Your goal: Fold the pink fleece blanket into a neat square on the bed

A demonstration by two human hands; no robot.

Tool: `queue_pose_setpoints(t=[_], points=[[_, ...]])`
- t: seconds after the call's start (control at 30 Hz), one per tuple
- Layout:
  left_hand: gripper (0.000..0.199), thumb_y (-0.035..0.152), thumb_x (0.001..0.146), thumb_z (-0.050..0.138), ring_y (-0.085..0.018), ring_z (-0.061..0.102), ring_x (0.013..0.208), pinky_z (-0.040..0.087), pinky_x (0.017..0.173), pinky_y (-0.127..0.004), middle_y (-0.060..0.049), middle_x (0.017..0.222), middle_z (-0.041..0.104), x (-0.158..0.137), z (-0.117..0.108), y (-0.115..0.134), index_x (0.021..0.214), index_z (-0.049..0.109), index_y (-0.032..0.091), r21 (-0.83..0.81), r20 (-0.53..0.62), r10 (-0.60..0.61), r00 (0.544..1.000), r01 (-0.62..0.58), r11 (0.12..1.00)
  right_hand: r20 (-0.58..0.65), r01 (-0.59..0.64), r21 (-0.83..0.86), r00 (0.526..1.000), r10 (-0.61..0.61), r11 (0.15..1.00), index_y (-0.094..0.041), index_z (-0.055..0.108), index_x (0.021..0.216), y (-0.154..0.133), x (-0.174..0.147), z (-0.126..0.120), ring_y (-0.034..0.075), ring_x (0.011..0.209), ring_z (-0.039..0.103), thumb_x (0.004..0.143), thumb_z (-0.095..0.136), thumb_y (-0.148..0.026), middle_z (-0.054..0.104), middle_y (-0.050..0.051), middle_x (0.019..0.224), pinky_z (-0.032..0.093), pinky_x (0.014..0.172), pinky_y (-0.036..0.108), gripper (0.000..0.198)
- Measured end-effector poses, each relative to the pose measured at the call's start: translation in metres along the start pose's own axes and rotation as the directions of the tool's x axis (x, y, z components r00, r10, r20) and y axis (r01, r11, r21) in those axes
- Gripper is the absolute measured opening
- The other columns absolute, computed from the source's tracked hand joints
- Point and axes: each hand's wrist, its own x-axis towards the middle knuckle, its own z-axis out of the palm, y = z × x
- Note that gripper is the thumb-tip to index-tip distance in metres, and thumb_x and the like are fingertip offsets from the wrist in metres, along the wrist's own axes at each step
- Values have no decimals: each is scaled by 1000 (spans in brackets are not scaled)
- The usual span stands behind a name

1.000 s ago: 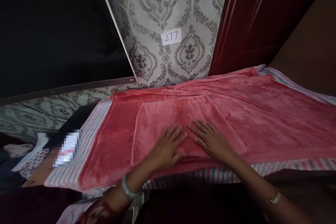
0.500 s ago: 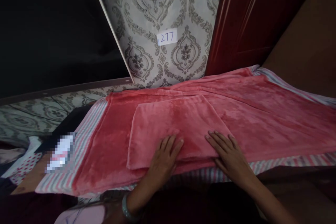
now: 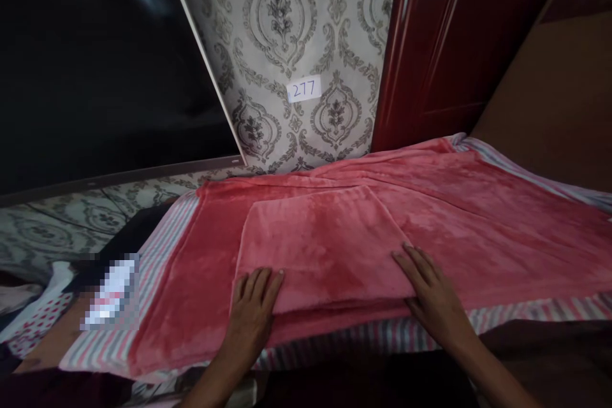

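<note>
A folded pink plush cloth (image 3: 320, 248) lies flat on a larger pink plush blanket (image 3: 502, 217) with a striped border. My left hand (image 3: 251, 312) rests on the front left corner of the folded cloth, fingers stretched out. At its front right corner lies my right hand (image 3: 435, 287), fingers extended over the right edge and the thumb lower, by the front edge. Neither hand grips the fabric. Layers of the fold show along the front edge between the hands.
Behind the blanket stands a patterned wall (image 3: 282, 76) with a paper label reading 277 (image 3: 305, 88). A large dark screen (image 3: 105, 76) is at the left, a dark red door panel (image 3: 430, 44) at the right. A brown board (image 3: 554, 89) leans at far right.
My left hand has slid left from the middle of the front edge to the left corner. My right hand has shifted slightly right, to the right corner. The view has tilted up a little.
</note>
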Motion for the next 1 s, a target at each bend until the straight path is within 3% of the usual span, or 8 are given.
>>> queue_pose_setpoints(t=[0.2,0.37,0.5,0.67,0.77,0.87,1.0], points=[[71,6,74,57,-30,60,119,44,106,-46,-14,127,68,2,-13,-8,144,58,19,19,8,58,998,-58,998,-23,-40,28,999,41,999,-35,19,166,3,4,-9,26,132,57,77,48,-4,43,8,160,56,99,40,98],[69,6,80,55,-29,56,126,39,111,-46,-13,135,65,21,-8,31,148,54,21,-49,-45,134,990,-137,989,-87,-27,122,996,37,992,-31,39,159,9,34,-27,25,131,58,83,47,-10,55,7,149,54,102,39,80],[69,4,81,55,-29,58,122,43,106,-47,-13,133,65,39,3,63,148,54,21,-38,-49,102,994,-104,994,-115,-62,183,990,84,981,-28,55,147,5,63,-44,25,129,59,83,47,-14,61,7,141,52,105,41,66],[63,1,79,52,-27,63,109,51,95,-43,-13,121,69,52,4,66,140,58,13,-71,-54,93,994,-97,993,-154,-181,188,965,211,965,-22,63,136,-2,75,-46,27,120,63,84,47,-19,65,10,134,55,98,43,54],[60,0,79,48,-25,64,105,52,93,-39,-13,118,70,63,-9,54,137,59,12,-123,-89,122,989,-132,984,-114,-308,245,933,343,919,-22,64,134,2,72,-37,30,108,69,86,49,-28,69,11,129,57,89,45,51],[59,0,79,46,-25,65,103,53,92,-39,-12,116,71,78,-36,43,134,60,15,-146,-98,131,987,-144,979,-98,-379,412,886,454,829,-20,66,130,8,75,-37,30,96,71,84,51,-35,73,11,116,58,85,47,50],[63,4,77,46,-26,65,104,54,93,-43,-12,119,70,91,-74,44,137,58,19,-156,-101,148,984,-162,974,-275,-299,641,770,575,707,-22,64,127,-6,79,-51,32,111,66,85,63,-46,70,11,121,57,94,50,48]])
